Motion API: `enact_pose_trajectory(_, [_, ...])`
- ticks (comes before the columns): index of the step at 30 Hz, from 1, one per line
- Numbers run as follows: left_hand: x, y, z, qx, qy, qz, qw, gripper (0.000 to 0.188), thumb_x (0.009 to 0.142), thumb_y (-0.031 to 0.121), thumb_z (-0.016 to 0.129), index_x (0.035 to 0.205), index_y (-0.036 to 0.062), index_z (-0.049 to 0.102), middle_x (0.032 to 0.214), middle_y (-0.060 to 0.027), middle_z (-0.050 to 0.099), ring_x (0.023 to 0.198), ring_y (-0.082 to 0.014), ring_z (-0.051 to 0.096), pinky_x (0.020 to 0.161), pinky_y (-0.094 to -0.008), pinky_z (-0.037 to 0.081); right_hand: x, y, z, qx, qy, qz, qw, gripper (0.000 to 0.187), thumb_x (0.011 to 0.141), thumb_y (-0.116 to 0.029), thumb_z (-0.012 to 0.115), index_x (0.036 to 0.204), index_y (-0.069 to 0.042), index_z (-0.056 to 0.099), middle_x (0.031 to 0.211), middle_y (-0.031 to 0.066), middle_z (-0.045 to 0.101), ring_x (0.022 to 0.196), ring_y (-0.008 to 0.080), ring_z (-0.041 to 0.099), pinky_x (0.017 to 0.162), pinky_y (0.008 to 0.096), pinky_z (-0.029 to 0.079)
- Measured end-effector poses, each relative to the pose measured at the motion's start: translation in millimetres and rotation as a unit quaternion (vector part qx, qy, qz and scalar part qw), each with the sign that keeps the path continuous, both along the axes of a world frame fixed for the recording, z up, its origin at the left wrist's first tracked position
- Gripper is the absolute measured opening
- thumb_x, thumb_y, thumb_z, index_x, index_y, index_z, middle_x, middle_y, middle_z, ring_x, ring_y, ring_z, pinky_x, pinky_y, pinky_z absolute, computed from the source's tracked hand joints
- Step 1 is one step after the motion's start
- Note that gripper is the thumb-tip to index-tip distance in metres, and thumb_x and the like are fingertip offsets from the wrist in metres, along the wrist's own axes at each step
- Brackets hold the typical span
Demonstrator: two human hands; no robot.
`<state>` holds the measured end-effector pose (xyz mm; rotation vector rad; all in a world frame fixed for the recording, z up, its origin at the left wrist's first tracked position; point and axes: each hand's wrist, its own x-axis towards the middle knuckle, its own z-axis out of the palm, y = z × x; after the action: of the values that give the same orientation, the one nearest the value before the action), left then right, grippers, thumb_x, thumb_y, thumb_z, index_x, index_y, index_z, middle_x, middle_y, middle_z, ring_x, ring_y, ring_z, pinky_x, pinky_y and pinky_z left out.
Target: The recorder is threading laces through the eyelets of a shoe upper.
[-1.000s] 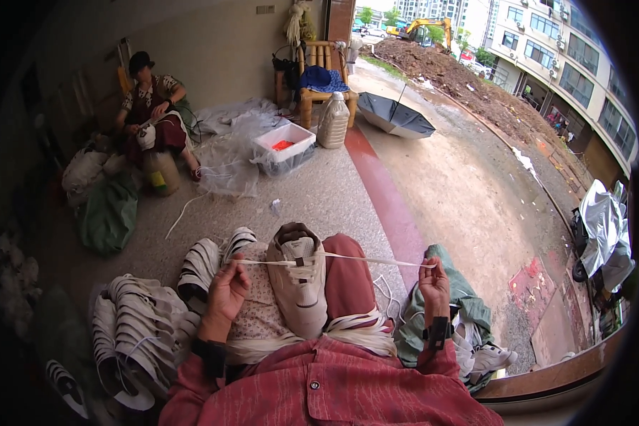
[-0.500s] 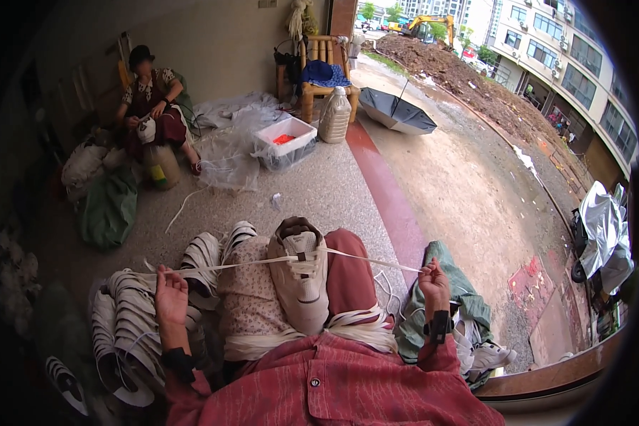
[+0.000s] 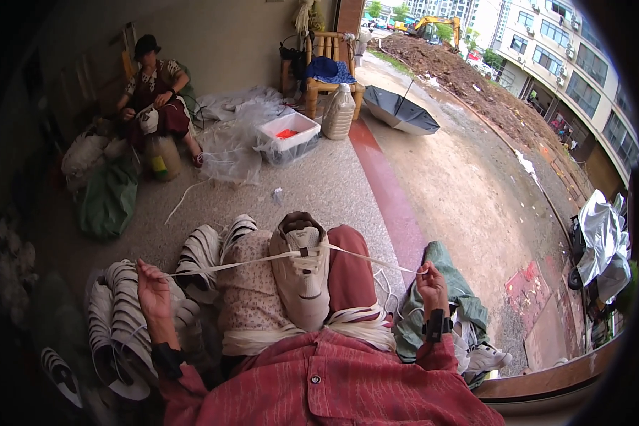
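A beige sneaker (image 3: 299,273) rests between my knees, its toe toward me and its brown-lined opening away from me. White shoelace (image 3: 245,263) runs through its upper eyelets, and both ends stretch out sideways, nearly taut. My left hand (image 3: 154,292) pinches one end beside a row of stacked white shoe uppers (image 3: 124,302). On the other side, my right hand (image 3: 432,285) pinches the opposite end above a green sack (image 3: 451,273). Bundles of pale laces (image 3: 362,325) lie across both my thighs.
A person (image 3: 156,99) sits at the far left, holding a pale shoe, near a dark green sack (image 3: 108,202). Farther back are a white foam box (image 3: 288,135), a plastic jug (image 3: 339,113), a bamboo chair (image 3: 326,67) and an upturned umbrella (image 3: 402,110). White shoes (image 3: 484,357) sit at my right.
My left hand has moved outward to the left, drawing its lace end farther from the sneaker. My right hand has hardly moved. The seated person's arm has shifted.
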<state>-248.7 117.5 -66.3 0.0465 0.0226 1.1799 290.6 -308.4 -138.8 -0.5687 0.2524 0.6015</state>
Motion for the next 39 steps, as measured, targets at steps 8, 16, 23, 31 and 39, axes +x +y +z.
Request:
enact_pose_trajectory(8, [4.2,-5.6,19.2,0.139,0.176,-0.010,0.975,0.026,0.102,0.021,0.045,0.112,0.0024,0.059,0.065,0.0041,0.037,0.048,-0.0048,0.027,0.038,-0.0211,0.020,-37.0,30.3,43.4,-0.375,-0.303,0.073,0.873,0.049,0.089,-0.017,0.061,0.134,-0.003,0.045,0.112,0.0130,0.063,0.084,0.0199,0.064,0.073,0.0324,0.052])
enact_pose_trajectory(16, [116.7,-53.5,75.4,0.438,0.582,-0.056,0.683,0.022,0.097,0.017,0.054,0.104,0.0012,0.068,0.084,-0.0023,0.066,0.074,-0.0073,0.057,0.069,-0.0211,0.045,-103.0,128.0,124.6,-0.316,-0.503,0.291,0.750,0.023,0.094,-0.016,0.059,0.106,0.004,0.064,0.084,0.0094,0.068,0.067,0.0144,0.065,0.058,0.0248,0.051])
enact_pose_trajectory(23, [178.9,-69.1,48.8,0.582,0.602,-0.027,0.546,0.019,0.093,0.015,0.058,0.088,-0.0004,0.068,0.080,-0.0065,0.065,0.078,-0.0152,0.061,0.074,-0.0281,0.048,-166.4,184.0,143.6,-0.243,-0.517,0.405,0.714,0.024,0.096,-0.014,0.056,0.115,0.001,0.059,0.071,0.0061,0.064,0.052,0.0106,0.059,0.047,0.0216,0.046])
enact_pose_trajectory(31, [193.5,-75.0,27.1,0.611,0.598,-0.047,0.517,0.026,0.088,0.029,0.059,0.079,0.0062,0.066,0.076,-0.0126,0.061,0.077,-0.0279,0.060,0.075,-0.0385,0.046,-185.7,206.5,156.3,-0.297,-0.490,0.456,0.681,0.027,0.095,-0.016,0.058,0.114,0.004,0.059,0.060,0.0062,0.062,0.042,0.0109,0.055,0.038,0.0226,0.040])
enact_pose_trajectory(39, [198.9,-69.5,28.8,0.575,0.600,-0.054,0.553,0.026,0.085,0.025,0.056,0.069,0.0039,0.061,0.067,-0.0102,0.058,0.064,-0.0222,0.055,0.066,-0.0349,0.044,-198.5,220.7,141.4,-0.339,-0.591,0.396,0.615,0.020,0.092,-0.015,0.061,0.099,0.003,0.063,0.060,0.0064,0.061,0.046,0.0108,0.056,0.039,0.0258,0.040])
